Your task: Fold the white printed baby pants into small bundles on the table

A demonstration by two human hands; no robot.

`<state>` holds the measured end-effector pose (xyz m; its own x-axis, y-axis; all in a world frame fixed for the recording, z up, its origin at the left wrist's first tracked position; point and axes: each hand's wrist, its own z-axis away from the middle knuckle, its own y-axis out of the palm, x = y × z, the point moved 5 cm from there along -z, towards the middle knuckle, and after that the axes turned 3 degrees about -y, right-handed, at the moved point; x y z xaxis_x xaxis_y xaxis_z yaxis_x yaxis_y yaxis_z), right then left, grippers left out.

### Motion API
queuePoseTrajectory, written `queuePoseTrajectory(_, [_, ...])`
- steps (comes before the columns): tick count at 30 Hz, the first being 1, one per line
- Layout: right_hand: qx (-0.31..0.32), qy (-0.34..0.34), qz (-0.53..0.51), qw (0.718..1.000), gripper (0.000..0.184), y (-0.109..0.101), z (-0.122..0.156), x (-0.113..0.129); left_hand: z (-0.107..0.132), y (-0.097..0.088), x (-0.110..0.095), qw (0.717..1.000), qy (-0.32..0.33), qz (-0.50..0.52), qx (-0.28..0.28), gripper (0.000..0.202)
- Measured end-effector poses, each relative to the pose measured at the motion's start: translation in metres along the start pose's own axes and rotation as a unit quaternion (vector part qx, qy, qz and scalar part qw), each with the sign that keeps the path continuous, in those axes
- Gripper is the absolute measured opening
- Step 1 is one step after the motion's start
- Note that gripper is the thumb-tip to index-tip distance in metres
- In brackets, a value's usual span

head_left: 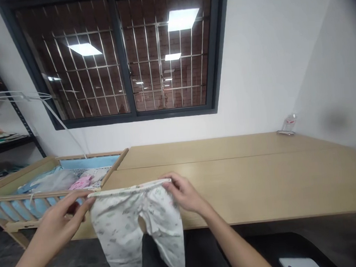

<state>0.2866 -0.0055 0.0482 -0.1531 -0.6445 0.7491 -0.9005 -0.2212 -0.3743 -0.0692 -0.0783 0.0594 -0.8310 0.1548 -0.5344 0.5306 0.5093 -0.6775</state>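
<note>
A small pair of white baby trousers (133,227) with a faint pattern hangs in the air in front of me, waistband stretched flat. My left hand (64,218) pinches the left end of the waistband. My right hand (182,192) pinches the right end, fingers closed on the cloth. The two legs dangle below the front edge of the long wooden table (246,177).
A wooden baby cot (22,195) with blue lining stands at the left, holding several folded clothes, one pink. A thin white pole with a ring rises from it. A small clear object (288,125) sits at the table's far right. Metal shelves stand far left.
</note>
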Motion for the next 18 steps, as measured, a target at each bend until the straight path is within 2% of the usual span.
queuePoseTrajectory(4, [-0.050,-0.044,0.075,0.995,0.031,-0.056,-0.029,0.006,-0.055,0.019,-0.061,0.996,0.079,0.050,-0.005,0.042])
queuePoseTrajectory(6, [-0.066,-0.071,0.135,0.986,0.027,-0.080,-0.045,0.000,-0.081,0.039,-0.078,0.991,0.112,0.069,0.009,0.042])
queuePoseTrajectory(8, [-0.076,-0.081,0.207,0.972,0.024,-0.100,-0.061,-0.021,-0.107,0.071,-0.087,0.987,0.146,0.063,0.038,0.035])
queuePoseTrajectory(10, [-0.071,-0.054,0.268,0.959,0.023,-0.113,-0.074,-0.059,-0.128,0.113,-0.090,0.978,0.190,0.029,0.080,0.025])
queuePoseTrajectory(12, [-0.041,0.010,0.307,0.951,0.023,-0.118,-0.082,-0.110,-0.144,0.161,-0.086,0.969,0.213,0.002,0.123,0.028])
queuePoseTrajectory(15, [0.008,0.106,0.343,0.933,0.024,-0.113,-0.082,-0.184,-0.156,0.233,-0.069,0.970,0.177,-0.018,0.167,0.032])
queuePoseTrajectory(18, [0.015,0.156,0.354,0.922,0.025,-0.101,-0.072,-0.234,-0.155,0.292,-0.051,0.969,0.145,-0.043,0.194,0.033])
